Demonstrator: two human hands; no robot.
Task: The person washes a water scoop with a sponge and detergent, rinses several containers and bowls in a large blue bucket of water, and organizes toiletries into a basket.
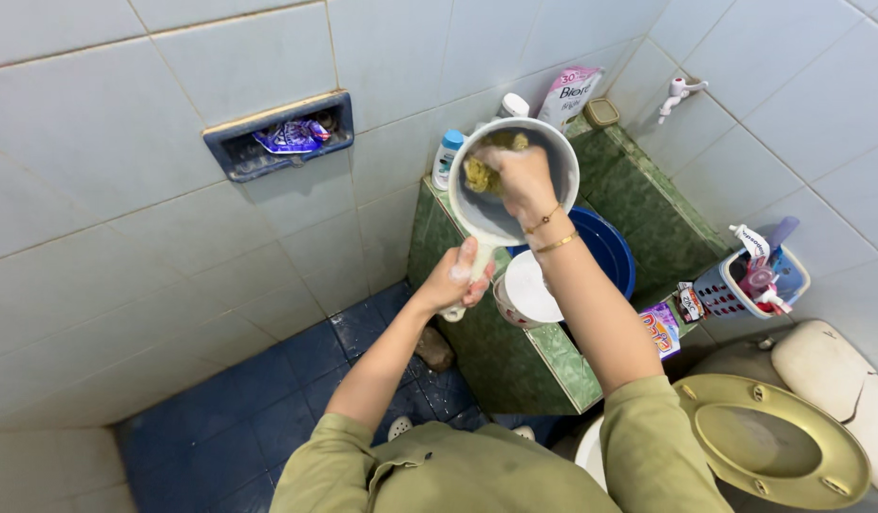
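My left hand (455,278) grips the handle of a white plastic water dipper (491,214) and holds it up, tilted with its inside facing me. My right hand (521,179) is inside the dipper's bowl, closed on a yellow-green scouring sponge (479,174) that presses against the inner wall. Two thin gold bracelets (550,231) sit on my right wrist. Both arms wear olive-green sleeves pushed up to the elbows.
Below the dipper stands a green tiled water tank (515,366) with a blue basin (610,249) in it and a white-and-red bowl (526,290) on its rim. Bottles (448,157) and a refill pouch (567,93) line the back ledge. A toiletry basket (757,278), a toilet (781,442), a wall soap niche (279,138) and a tap (679,93) surround me.
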